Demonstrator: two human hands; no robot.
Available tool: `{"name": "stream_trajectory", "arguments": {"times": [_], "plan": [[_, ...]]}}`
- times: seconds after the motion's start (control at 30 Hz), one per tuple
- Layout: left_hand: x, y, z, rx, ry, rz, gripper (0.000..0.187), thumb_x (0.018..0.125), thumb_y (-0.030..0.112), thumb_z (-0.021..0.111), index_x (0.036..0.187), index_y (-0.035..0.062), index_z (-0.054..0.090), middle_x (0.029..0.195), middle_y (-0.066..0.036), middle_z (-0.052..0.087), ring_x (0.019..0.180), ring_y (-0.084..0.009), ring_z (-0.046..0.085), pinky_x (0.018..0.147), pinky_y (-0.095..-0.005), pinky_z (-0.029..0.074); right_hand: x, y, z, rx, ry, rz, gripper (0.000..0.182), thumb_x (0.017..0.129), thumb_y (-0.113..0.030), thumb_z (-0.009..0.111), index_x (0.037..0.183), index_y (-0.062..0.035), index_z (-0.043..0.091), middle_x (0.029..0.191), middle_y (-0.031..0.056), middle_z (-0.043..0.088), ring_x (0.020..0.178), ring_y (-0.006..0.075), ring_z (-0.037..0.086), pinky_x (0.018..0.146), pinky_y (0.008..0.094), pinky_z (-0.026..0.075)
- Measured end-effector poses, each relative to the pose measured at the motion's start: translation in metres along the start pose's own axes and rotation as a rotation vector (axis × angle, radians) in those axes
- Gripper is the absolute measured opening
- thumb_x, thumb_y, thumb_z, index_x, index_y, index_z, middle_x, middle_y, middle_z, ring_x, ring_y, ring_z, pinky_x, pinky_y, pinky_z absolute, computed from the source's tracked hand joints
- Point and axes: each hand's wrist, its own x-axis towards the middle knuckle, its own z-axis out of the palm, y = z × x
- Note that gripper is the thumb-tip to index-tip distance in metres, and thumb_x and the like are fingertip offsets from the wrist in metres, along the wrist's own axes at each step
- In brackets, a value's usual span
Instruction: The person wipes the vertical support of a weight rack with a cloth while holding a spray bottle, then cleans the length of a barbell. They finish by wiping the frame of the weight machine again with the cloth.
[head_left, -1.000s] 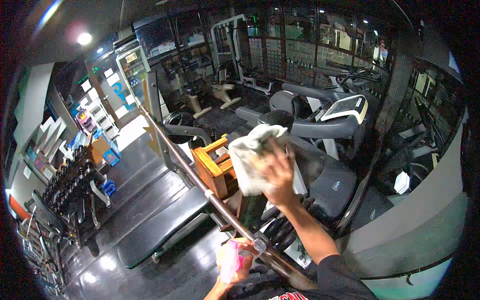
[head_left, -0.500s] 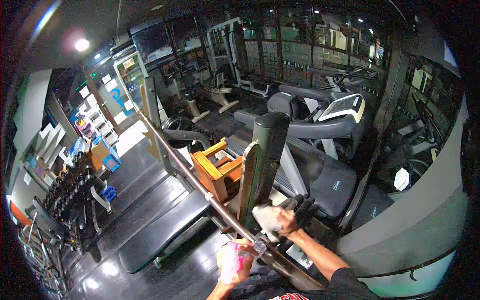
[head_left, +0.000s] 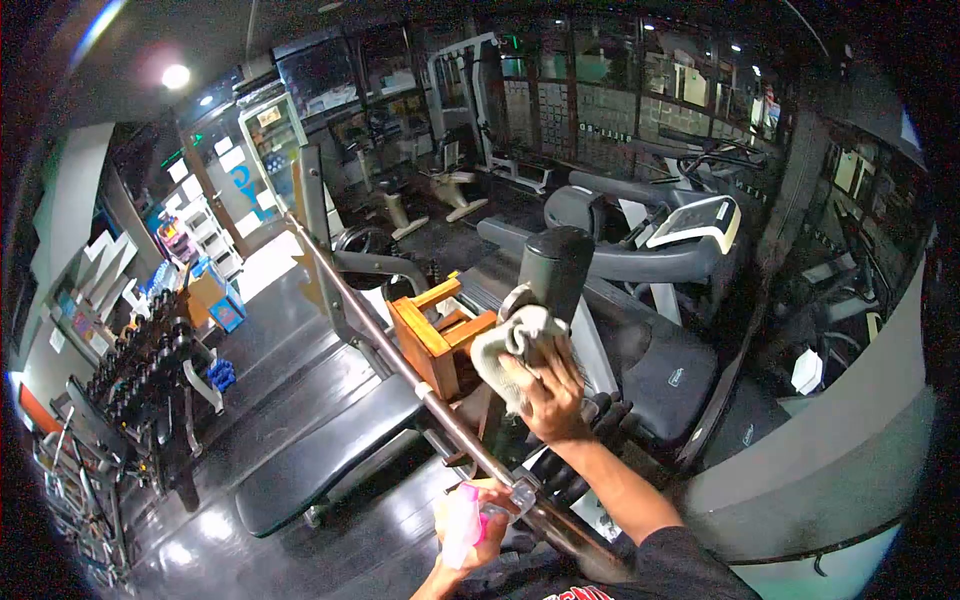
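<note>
My right hand (head_left: 552,395) presses a grey-white cloth (head_left: 508,350) against the upper part of a black upright post (head_left: 556,265), its fingers spread over the cloth. The cloth is bunched and covers part of the post's side. Low in the view, my left hand (head_left: 490,540) is closed around a pink and whitish spray bottle (head_left: 463,530). The bottle is close beside a long metal bar (head_left: 440,410) that slopes from the far upright down toward my body. The fingers hide part of the bottle.
A padded black bench (head_left: 330,455) lies left of the bar. Behind the post are a wooden box-like stand (head_left: 425,335) and a treadmill (head_left: 640,255). A dumbbell rack (head_left: 150,370) stands at the left, and a curved grey wall (head_left: 820,450) borders the right.
My right hand and the cloth have moved up along the post, and the fingers now lie flatter over the cloth. My left hand keeps the spray bottle in nearly the same place.
</note>
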Motion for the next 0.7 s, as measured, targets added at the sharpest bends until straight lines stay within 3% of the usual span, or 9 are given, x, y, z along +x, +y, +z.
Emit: {"name": "stream_trajectory", "arguments": {"times": [0.03,0.07,0.1,0.23,0.3,0.43,0.53,0.63,0.7], "plan": [[-0.001,0.001,-0.001,0.004,0.004,-0.007,0.023,0.083,0.015,0.060,0.098,-0.0003,0.053,0.084,-0.016,0.065,0.064,-0.0235,0.065,0.061,-0.0331,0.051,-0.016,0.002,0.001,-0.021,-0.023,0.002,0.031,0.078,-0.013,0.058,0.109,-0.0179,0.063,0.100,0.0109,0.063,0.099,0.0310,0.060,0.092,0.0489,0.044],[0.001,0.001,-0.003,0.035,-0.012,-0.006,0.022,0.082,0.016,0.060,0.096,-0.0001,0.054,0.084,-0.014,0.065,0.064,-0.0229,0.065,0.060,-0.0322,0.050,-0.036,0.001,-0.005,-0.012,-0.252,0.061,0.030,0.079,-0.016,0.056,0.108,-0.0192,0.064,0.092,0.0084,0.064,0.085,0.0254,0.063,0.081,0.0439,0.048],[0.003,0.001,-0.003,0.064,-0.027,0.001,0.021,0.082,0.017,0.060,0.094,0.0002,0.056,0.083,-0.013,0.066,0.064,-0.0223,0.064,0.060,-0.0313,0.050,-0.047,0.004,-0.002,-0.074,-0.170,-0.048,0.026,0.078,-0.014,0.056,0.101,-0.0181,0.066,0.086,0.0061,0.063,0.080,0.0212,0.062,0.073,0.0406,0.049],[0.002,0.000,-0.004,0.129,-0.065,0.002,0.019,0.079,0.016,0.061,0.090,0.0017,0.059,0.083,-0.011,0.066,0.067,-0.0213,0.064,0.062,-0.0300,0.049,-0.097,0.007,0.000,0.037,-0.327,-0.180,0.015,0.075,-0.014,0.057,0.085,-0.0098,0.067,0.090,0.0082,0.064,0.085,0.0231,0.062,0.078,0.0375,0.051],[0.001,0.010,-0.001,-0.043,-0.039,-0.260,0.019,0.077,0.014,0.061,0.091,0.0023,0.059,0.084,-0.010,0.066,0.072,-0.0208,0.064,0.064,-0.0296,0.049,-0.105,0.002,0.000,0.169,-0.389,-0.126,0.016,0.073,-0.014,0.057,0.085,-0.0073,0.065,0.090,0.0101,0.064,0.089,0.0256,0.063,0.080,0.0354,0.051],[0.011,0.012,-0.005,0.217,-0.116,0.030,0.021,0.078,0.014,0.061,0.095,0.0028,0.058,0.084,-0.009,0.066,0.071,-0.0197,0.064,0.064,-0.0286,0.048,-0.065,0.000,-0.025,0.198,-0.428,0.052,0.015,0.075,-0.012,0.056,0.085,-0.0032,0.063,0.092,0.0133,0.064,0.082,0.0270,0.065,0.071,0.0352,0.053],[0.011,0.019,-0.004,0.244,-0.104,-0.036,0.023,0.078,0.015,0.061,0.098,0.0038,0.057,0.085,-0.008,0.065,0.071,-0.0195,0.065,0.063,-0.0286,0.048,-0.010,0.001,-0.050,0.243,-0.010,0.091,0.024,0.075,-0.010,0.061,0.098,-0.0021,0.061,0.097,0.0156,0.063,0.087,0.0306,0.063,0.071,0.0383,0.052],[0.013,0.023,-0.005,0.251,-0.149,-0.064,0.022,0.079,0.014,0.061,0.098,0.0039,0.057,0.085,-0.008,0.065,0.070,-0.0190,0.065,0.062,-0.0287,0.048,0.025,0.000,-0.055,0.275,0.111,0.093,0.054,0.065,-0.002,0.067,0.118,-0.0098,0.056,0.095,0.0129,0.059,0.089,0.0313,0.060,0.077,0.0409,0.049],[0.011,0.024,-0.005,0.232,-0.146,-0.126,0.022,0.078,0.012,0.061,0.098,0.0020,0.056,0.086,-0.010,0.065,0.069,-0.0195,0.065,0.062,-0.0289,0.049,0.031,0.009,-0.033,0.058,-0.150,0.104,0.058,0.061,-0.004,0.068,0.118,-0.0092,0.056,0.096,0.0115,0.060,0.095,0.0320,0.059,0.082,0.0429,0.047]]}}
